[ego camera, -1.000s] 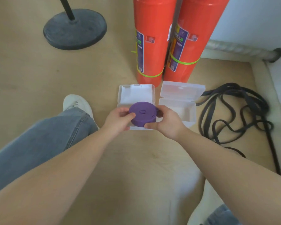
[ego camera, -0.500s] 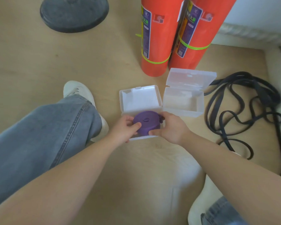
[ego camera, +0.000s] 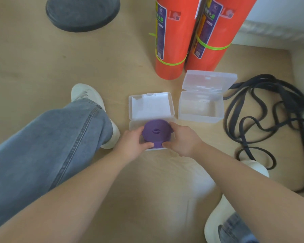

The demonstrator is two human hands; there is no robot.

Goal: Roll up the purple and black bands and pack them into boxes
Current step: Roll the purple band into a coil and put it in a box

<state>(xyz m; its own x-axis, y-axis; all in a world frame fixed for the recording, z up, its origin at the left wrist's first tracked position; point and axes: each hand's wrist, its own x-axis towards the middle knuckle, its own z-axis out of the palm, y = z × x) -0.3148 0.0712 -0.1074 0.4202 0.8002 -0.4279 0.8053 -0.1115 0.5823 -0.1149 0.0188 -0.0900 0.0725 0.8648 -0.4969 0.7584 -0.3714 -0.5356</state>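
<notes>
A pale wooden floor point(ego camera: 42, 67) fills the view, seen from above by a seated person. A leg in light blue jeans point(ego camera: 47, 148) stretches in from the left. Two tall red cylinders with printed labels point(ego camera: 172, 41) stand side by side at the top. To the right lies the long black elastic band point(ego camera: 288, 98), unrolled, in loose tangled loops.

In the middle sit two clear plastic hinged boxes, both with their lids open. The right-hand box point(ego camera: 200, 109) holds nothing. The left-hand box point(ego camera: 151, 106) holds the purple band point(ego camera: 155, 131), wound into a tight flat coil and resting in the box's base.

The left hand point(ego camera: 132, 144) and the right hand point(ego camera: 181, 141) grip the coil from either side, fingers curled round its edge and thumbs on its near side.

The step in hand appears to be seating the purple coil in its box. Next, the coil probably needs pressing down so it does not spring open, then the lid needs folding shut. The black band is not yet rolled.
</notes>
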